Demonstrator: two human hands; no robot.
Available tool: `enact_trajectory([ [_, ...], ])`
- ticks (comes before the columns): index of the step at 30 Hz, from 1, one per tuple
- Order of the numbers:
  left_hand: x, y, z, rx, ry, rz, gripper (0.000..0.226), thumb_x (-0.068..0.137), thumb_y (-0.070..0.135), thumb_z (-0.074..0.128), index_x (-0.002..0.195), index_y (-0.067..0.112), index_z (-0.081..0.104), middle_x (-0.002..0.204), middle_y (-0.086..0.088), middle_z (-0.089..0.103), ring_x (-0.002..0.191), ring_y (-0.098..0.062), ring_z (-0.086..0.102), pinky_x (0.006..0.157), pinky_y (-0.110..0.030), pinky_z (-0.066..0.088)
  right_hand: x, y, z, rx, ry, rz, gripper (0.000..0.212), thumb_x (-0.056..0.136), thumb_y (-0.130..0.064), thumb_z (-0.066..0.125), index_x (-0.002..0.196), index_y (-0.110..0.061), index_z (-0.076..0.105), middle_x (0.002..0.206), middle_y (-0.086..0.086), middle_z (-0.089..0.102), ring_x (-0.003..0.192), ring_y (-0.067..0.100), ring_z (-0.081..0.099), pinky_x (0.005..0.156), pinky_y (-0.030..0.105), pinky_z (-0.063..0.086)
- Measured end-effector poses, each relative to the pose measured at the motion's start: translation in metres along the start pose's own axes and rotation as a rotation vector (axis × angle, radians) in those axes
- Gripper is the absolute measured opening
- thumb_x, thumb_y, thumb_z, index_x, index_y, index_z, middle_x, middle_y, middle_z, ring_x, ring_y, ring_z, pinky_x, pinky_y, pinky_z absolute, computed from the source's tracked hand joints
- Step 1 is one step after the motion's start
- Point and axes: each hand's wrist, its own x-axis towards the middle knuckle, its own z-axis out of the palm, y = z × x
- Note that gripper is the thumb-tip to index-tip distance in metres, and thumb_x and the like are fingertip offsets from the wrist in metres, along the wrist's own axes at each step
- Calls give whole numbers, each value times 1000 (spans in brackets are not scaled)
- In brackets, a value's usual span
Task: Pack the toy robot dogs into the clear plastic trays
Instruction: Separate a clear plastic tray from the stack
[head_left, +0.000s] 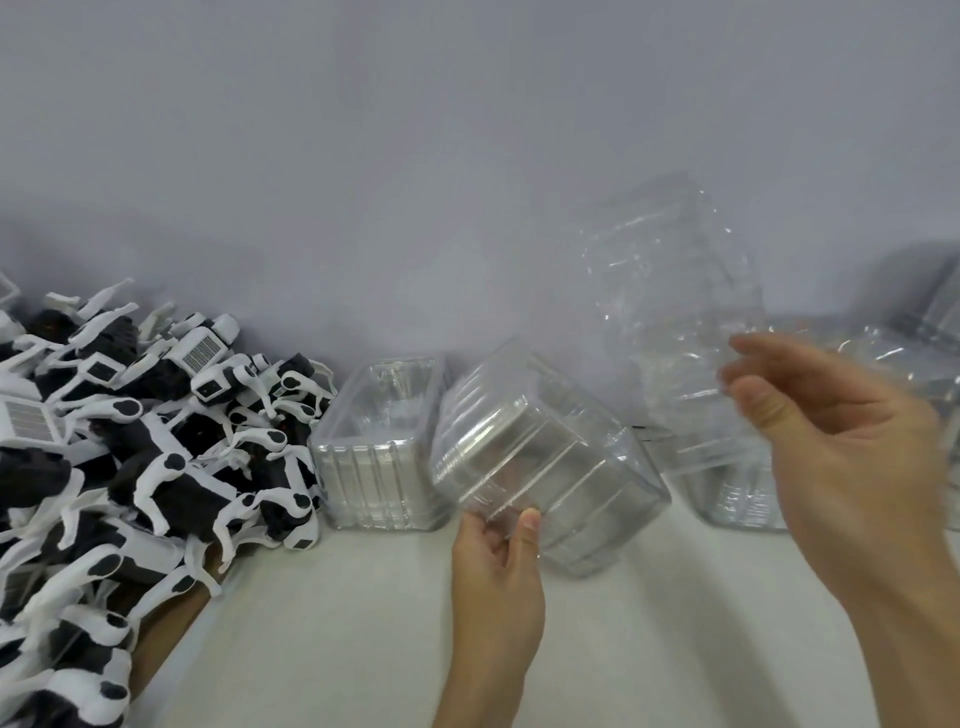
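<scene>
Tilted clear tray (545, 467) pinched by left hand (493, 577) fingers (527, 535).

White surface (337, 623) against a grey wall (415, 156), carrying a heap of black-and-white toy robot dogs (130, 457) at left, an upright stack of clear plastic trays (376, 467) just beside the heap, and more clear trays (737, 493) at right, blurred.

A big pile of black-and-white toy dogs (130, 441) lies at nine o'clock, an open clear tray (382, 447) stands upright right beside it, a tilted tray (545, 467) is at the middle, and a tall blurry stack (680, 332) leans at two o'clock.
</scene>
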Motion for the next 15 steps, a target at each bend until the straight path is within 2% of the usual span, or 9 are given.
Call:
enact_trajectory([
  [3,9,-2,13,-95,10,-99,16,100,11,57,114,19,61,95,10,77,94,-5,72,89,-26,52,1,1,-4,38,-56,5,26,73,-20,71,93,-35,78,84,-10,76,80,1,69,77,10,50],
  [5,19,-4,23,-181,28,-188,14,101,9,54,113,14,59,91,6,76,88,-8,71,86,-25,53,1,1,-4,50,-91,6,31,70,-19,72,90,-41,78,82,-10,75,77,2,69,75,9,51],
  [7,28,-6,33,-225,32,-303,13,103,10,52,114,7,56,96,-6,70,86,-14,67,81,-26,55,0,3,-2,37,-128,10,33,67,-18,74,87,-43,78,82,-9,75,76,4,69,75,10,51],
  [10,37,-9,41,-187,21,-427,26,104,18,51,116,-4,55,96,-20,67,83,-23,68,71,-28,58,-1,10,-1,-44,-213,11,39,69,-6,79,88,-39,78,85,-8,75,79,8,70,77,11,51],
  [13,51,-4,37,-77,55,-459,37,104,26,51,113,-10,56,102,-31,66,81,-35,72,51,-28,58,-2,14,3,-122,-283,27,44,73,4,80,89,-38,80,86,-7,74,84,10,68,80,11,48],
  [15,59,3,31,26,82,-453,43,104,29,52,100,-13,58,91,-32,68,65,-35,73,44,-27,55,-4,16,6,-157,-311,34,42,73,3,80,88,-36,80,86,-9,73,86,8,68,81,9,46],
])
